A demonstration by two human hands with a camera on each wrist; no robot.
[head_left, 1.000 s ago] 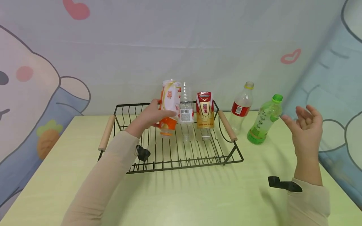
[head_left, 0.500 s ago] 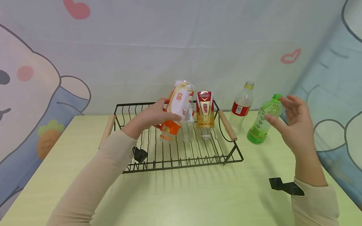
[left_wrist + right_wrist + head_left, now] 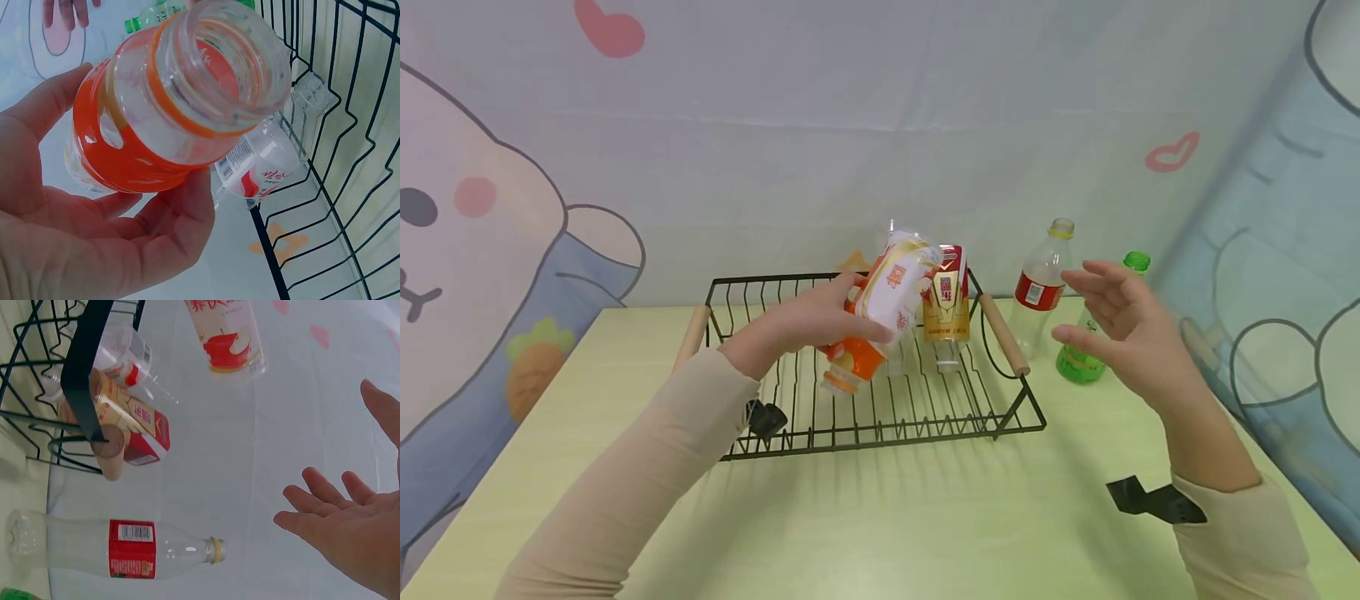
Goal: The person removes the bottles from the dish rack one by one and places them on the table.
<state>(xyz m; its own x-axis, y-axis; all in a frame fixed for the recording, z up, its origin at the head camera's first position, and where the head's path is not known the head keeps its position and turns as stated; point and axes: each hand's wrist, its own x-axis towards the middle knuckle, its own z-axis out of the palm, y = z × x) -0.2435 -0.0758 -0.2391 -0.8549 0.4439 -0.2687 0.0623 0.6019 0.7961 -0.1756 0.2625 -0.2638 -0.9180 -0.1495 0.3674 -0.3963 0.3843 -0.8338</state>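
My left hand (image 3: 820,318) grips an orange-and-white plastic bottle (image 3: 891,287), tilted with its uncapped neck downward, above a black wire rack (image 3: 760,278). Behind it, a clear bottle with a white label (image 3: 265,169) stands neck-down in the rack, mostly hidden in the head view. Beside that, a gold-and-red bottle (image 3: 947,308) is also neck-down. My right hand (image 3: 1123,329) is raised with its fingers spread and holds nothing. It is in front of a green bottle (image 3: 1080,367), partly covering it, and right of an upright clear bottle with a red label (image 3: 1037,292).
Wooden handles (image 3: 1003,335) sit at both ends of the rack. Under everything is a pale yellow-green table (image 3: 925,525). A printed cloth backdrop (image 3: 790,167) hangs behind the table and along its sides.
My left hand has carried the orange-and-white bottle to the right, tilting it further and covering the clear bottle. My right hand has moved left, from beside the green bottle to in front of it.
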